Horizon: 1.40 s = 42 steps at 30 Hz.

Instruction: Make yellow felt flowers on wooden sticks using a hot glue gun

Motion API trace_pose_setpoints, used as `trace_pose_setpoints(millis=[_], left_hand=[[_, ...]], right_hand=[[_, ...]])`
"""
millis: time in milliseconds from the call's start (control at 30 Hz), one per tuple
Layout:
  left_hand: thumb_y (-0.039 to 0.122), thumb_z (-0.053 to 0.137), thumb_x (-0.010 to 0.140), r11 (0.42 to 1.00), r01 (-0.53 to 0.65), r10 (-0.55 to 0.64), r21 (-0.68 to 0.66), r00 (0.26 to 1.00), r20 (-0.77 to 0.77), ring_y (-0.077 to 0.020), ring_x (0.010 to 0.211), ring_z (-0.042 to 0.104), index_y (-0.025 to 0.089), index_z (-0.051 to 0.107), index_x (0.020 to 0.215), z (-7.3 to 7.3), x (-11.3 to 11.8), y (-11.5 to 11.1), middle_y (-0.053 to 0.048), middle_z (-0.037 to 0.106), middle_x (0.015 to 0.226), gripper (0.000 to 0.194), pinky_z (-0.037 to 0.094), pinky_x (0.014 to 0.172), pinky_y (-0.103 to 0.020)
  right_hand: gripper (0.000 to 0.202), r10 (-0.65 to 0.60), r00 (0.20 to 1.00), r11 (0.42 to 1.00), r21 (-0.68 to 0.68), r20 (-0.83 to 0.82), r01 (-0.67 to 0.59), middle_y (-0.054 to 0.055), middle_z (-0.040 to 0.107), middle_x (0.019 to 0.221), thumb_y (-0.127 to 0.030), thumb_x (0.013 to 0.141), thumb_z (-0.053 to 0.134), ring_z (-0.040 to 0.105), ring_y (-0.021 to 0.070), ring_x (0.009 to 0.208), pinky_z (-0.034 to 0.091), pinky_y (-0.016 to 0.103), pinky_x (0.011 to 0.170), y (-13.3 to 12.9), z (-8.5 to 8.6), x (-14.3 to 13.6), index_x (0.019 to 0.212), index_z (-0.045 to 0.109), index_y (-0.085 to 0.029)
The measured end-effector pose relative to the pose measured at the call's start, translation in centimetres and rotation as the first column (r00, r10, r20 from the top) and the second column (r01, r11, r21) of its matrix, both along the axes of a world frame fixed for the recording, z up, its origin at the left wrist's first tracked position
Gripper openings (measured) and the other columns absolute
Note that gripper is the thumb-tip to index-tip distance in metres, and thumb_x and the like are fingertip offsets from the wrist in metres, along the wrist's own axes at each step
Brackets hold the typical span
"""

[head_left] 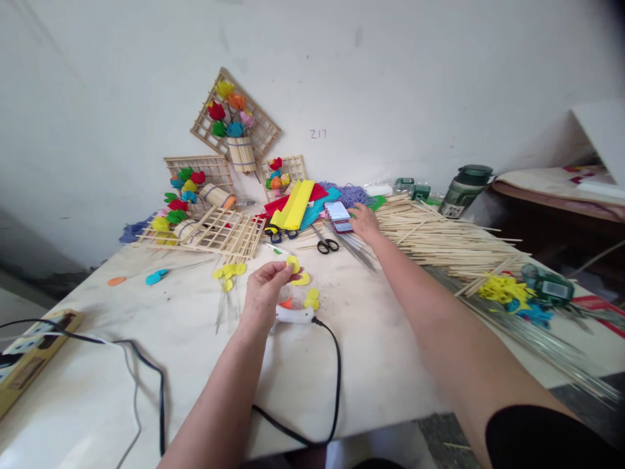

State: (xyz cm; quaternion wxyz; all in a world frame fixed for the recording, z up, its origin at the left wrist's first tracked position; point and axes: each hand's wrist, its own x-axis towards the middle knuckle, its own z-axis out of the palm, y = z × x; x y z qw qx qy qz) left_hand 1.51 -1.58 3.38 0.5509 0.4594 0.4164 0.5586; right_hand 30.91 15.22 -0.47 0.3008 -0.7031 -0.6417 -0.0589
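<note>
My left hand (266,286) is closed, pinching a yellow petal (292,263) between thumb and fingers above the table. Just below it lie another yellow petal (301,279) and a small yellow petal cluster (311,299). A white hot glue gun (295,316) with a black cord rests beside my left wrist, partly hidden by it. My right hand (364,221) reaches far forward, its fingers apart at the right edge of a phone (338,216) with a lit screen. Whether the fingertips touch the phone I cannot tell.
Yellow petals on wires (228,273) lie left of my hand. Scissors (327,245) and coloured sheets (295,205) lie near the phone. Many wooden sticks (434,234) spread at right, near a dark bottle (466,189). Stick lattices with flowers (237,120) stand behind; a power strip (36,352) is at left.
</note>
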Motion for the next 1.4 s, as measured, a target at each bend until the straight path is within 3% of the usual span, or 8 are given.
trace_pose_setpoints(millis=[300, 567, 733, 1000, 1400], left_hand=[[0.039, 0.082, 0.053, 0.999, 0.006, -0.007, -0.032, 1.0, -0.028, -0.0205, 0.073, 0.068, 0.014, 0.068, 0.068, 0.3, 0.0, -0.1, -0.007, 0.071, 0.071, 0.031, 0.053, 0.079, -0.034], [0.037, 0.081, 0.055, 0.998, 0.031, -0.033, -0.062, 0.999, -0.029, -0.019, 0.074, 0.068, 0.014, 0.067, 0.068, 0.5, 0.4, -0.5, -0.008, 0.073, 0.074, 0.03, 0.051, 0.079, -0.03], [0.037, 0.081, 0.058, 0.997, 0.041, -0.044, -0.073, 0.998, -0.042, -0.0181, 0.076, 0.068, 0.014, 0.066, 0.07, 0.2, 0.3, -0.5, -0.008, 0.073, 0.075, 0.03, 0.049, 0.076, -0.027], [0.038, 0.079, 0.061, 0.995, 0.068, -0.074, -0.074, 0.994, -0.083, -0.0194, 0.077, 0.069, 0.014, 0.066, 0.071, 0.3, 0.4, -0.7, -0.008, 0.073, 0.076, 0.029, 0.049, 0.079, -0.028], [0.039, 0.081, 0.059, 0.996, 0.066, -0.073, -0.067, 0.992, -0.102, -0.0203, 0.075, 0.069, 0.015, 0.067, 0.07, 0.5, 0.3, -0.9, -0.008, 0.073, 0.073, 0.029, 0.05, 0.077, -0.029]], right_hand=[[0.052, 0.045, 0.994, 0.998, -0.034, -0.098, -0.048, 0.01, 0.043, 0.146, -0.015, 0.077, 0.043, 0.045, 0.0276, 0.129, 0.033, 0.04, 0.109, 3.5, 0.4, 0.7, 0.126, 0.063, -0.015], [0.056, 0.05, 0.983, 0.996, -0.069, -0.178, -0.063, 0.011, 0.043, 0.147, -0.017, 0.076, 0.043, 0.043, 0.0267, 0.131, 0.028, 0.039, 0.113, 4.5, 0.7, 1.6, 0.13, 0.059, -0.012], [0.054, 0.089, 0.985, 0.993, -0.062, -0.145, -0.099, 0.007, 0.046, 0.145, -0.018, 0.076, 0.043, 0.042, 0.0275, 0.132, 0.029, 0.043, 0.113, 5.1, 0.7, 1.7, 0.127, 0.062, -0.016], [0.054, 0.146, 0.989, 0.973, -0.18, -0.012, -0.146, 0.009, 0.041, 0.149, -0.021, 0.08, 0.041, 0.04, 0.0281, 0.133, 0.03, 0.041, 0.112, 5.8, 1.4, 2.1, 0.13, 0.059, -0.014], [0.055, 0.088, 0.996, 0.945, -0.317, 0.001, -0.083, 0.004, 0.032, 0.154, -0.024, 0.083, 0.041, 0.036, 0.0315, 0.136, 0.03, 0.044, 0.112, 6.4, 2.0, 1.4, 0.136, 0.054, -0.019]])
